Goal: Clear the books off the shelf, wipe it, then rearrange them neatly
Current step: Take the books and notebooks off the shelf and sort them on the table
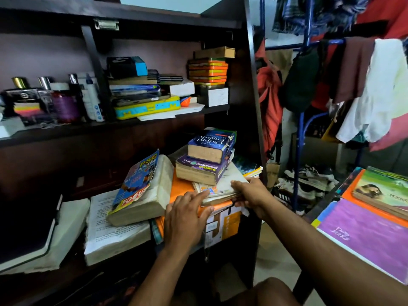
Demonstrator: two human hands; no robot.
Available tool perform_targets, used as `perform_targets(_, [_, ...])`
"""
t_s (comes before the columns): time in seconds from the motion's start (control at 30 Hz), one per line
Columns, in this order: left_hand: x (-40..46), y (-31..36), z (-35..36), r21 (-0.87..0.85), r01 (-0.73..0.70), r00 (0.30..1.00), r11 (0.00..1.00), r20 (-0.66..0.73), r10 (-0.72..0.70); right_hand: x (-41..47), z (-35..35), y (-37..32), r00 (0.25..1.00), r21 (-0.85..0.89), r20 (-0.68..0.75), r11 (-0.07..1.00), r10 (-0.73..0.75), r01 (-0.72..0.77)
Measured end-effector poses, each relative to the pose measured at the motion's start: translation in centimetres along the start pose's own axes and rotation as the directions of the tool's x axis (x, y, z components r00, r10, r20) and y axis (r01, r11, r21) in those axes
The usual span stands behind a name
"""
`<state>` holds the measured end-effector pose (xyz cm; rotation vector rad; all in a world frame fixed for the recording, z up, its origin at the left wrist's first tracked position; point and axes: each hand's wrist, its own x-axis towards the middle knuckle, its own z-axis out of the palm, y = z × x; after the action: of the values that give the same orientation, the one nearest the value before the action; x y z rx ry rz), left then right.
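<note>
**Inspector:** Your right hand (pixel 247 193) grips the near right corner of a small pile of thin books (pixel 220 186), thumb on top and fingers curled under the edge. Your left hand (pixel 187 215) lies with straight fingers on the pile's near left corner and the orange book (pixel 181 186) beneath — pressing, not gripping.

**Operator:** And where does the load sit?

**Inspector:** On the lower shelf (pixel 72 268) of the dark bookcase, at its right end. Two thick volumes ride on your pile: a purple-covered book (pixel 198 171), and on that the blue dictionary (pixel 209 146). The pile's long axis runs roughly left to right across your reach, so your hands flank its near edge. The weight lies beyond your grip, toward the back of the shelf.

**Operator:** Which hand leads?

**Inspector:** In my judgement, the right — it alone has a hold. If you draw the pile toward you, the stack may tip backward unless your left hand gets under the near left corner first.

**Operator:** Anything else still on the shelf?

**Inspector:** To the left, a thick book with a "PSC" cover (pixel 141 191) leans on a bundle of loose printed pages (pixel 110 228); a dark-covered volume (pixel 28 230) lies further left. Some books (pixel 366 219) lie on a surface at your right. Clearing appears only partly done; wiping has not begun.
</note>
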<state>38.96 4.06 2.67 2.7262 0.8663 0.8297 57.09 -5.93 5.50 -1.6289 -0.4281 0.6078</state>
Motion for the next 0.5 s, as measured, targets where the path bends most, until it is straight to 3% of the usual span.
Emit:
perform_targets(0.07, [0.1,0.1,0.0,-0.009,0.010,1.000,1.000,0.007,-0.010,-0.1,0.4,-0.6,1.000,-0.049,-0.030,0.999,0.006,-0.007])
perform_targets(0.17, [0.1,0.2,0.1,-0.008,0.041,0.999,0.999,0.001,-0.041,0.0,1.5,-2.3,0.990,-0.281,-0.082,0.955,-0.118,0.091])
perform_targets(0.3, [0.2,0.4,0.1,-0.006,0.079,0.997,0.997,-0.009,-0.079,0.1,3.5,-6.1,0.958,-0.587,-0.004,0.777,-0.287,0.230])
perform_targets(0.5, [0.4,0.2,0.4,-0.064,0.090,0.995,0.994,-0.037,-0.093,1.2,5.1,-9.1,0.897,-0.608,0.245,0.663,-0.367,0.437])
